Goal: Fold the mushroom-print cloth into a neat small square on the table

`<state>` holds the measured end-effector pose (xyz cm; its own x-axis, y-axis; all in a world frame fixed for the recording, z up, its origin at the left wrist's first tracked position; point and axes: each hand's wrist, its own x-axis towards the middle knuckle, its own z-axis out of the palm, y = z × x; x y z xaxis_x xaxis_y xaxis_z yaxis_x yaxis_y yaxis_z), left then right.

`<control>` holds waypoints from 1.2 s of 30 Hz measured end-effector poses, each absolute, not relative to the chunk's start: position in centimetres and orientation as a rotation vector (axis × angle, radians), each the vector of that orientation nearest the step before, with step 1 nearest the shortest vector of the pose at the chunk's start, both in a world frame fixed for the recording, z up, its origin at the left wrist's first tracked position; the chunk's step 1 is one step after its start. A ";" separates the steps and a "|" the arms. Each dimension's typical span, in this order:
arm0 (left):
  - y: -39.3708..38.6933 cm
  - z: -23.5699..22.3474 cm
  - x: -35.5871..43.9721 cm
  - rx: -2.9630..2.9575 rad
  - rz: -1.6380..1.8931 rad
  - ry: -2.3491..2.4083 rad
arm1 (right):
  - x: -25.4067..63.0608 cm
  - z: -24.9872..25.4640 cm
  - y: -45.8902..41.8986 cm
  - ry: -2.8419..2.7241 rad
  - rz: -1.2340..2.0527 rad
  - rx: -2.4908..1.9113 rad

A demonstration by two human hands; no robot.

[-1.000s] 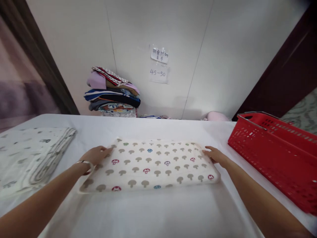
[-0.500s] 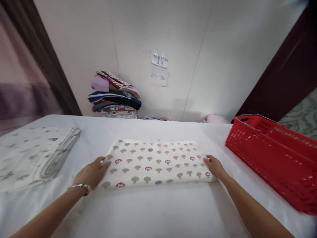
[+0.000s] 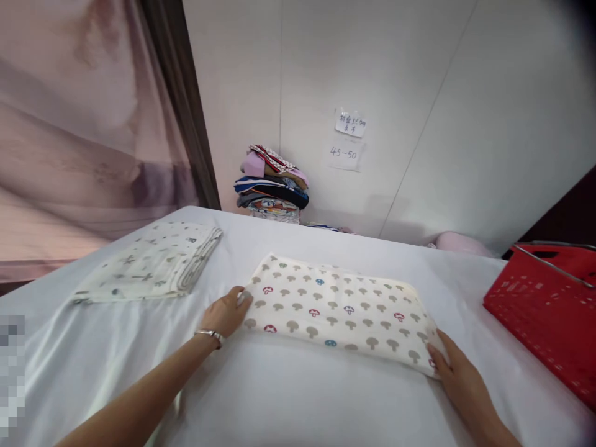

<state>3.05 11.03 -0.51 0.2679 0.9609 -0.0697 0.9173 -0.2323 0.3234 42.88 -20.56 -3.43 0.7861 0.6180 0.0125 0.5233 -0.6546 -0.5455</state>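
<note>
A folded white cloth with a mushroom print (image 3: 342,307) lies in front of me, its long side running left to right. My left hand (image 3: 226,313), with a silver bracelet at the wrist, grips its left edge, thumb on top and fingers partly hidden. At the other end, my right hand (image 3: 459,366) holds the near right corner, thumb above and fingers curled around the edge. To the left of my left hand is another folded white cloth (image 3: 153,261) with small grey prints.
A white-covered table (image 3: 288,397) carries both cloths. On the right stands a red perforated basket (image 3: 544,310) with a metal handle. Behind the table rises a stack of folded fabrics (image 3: 272,186) against the wall. A pink curtain (image 3: 84,124) hangs at left.
My view has turned left, shifting everything rightward. The mushroom-print cloth now sits slightly slanted, its right end nearer me. My right hand has moved to its near corner; both hands stay on the cloth.
</note>
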 end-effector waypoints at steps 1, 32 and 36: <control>10.6 -0.5 3.1 2.233 0.200 1.716 | 43.4 -3.3 -20.7 -0.859 0.202 -2.425; 13.4 -0.6 7.5 2.373 0.403 1.626 | 39.0 0.4 2.0 -2.118 0.258 -2.211; 14.0 -1.4 7.3 2.290 0.468 1.617 | 39.8 0.8 2.7 -2.123 0.380 -2.240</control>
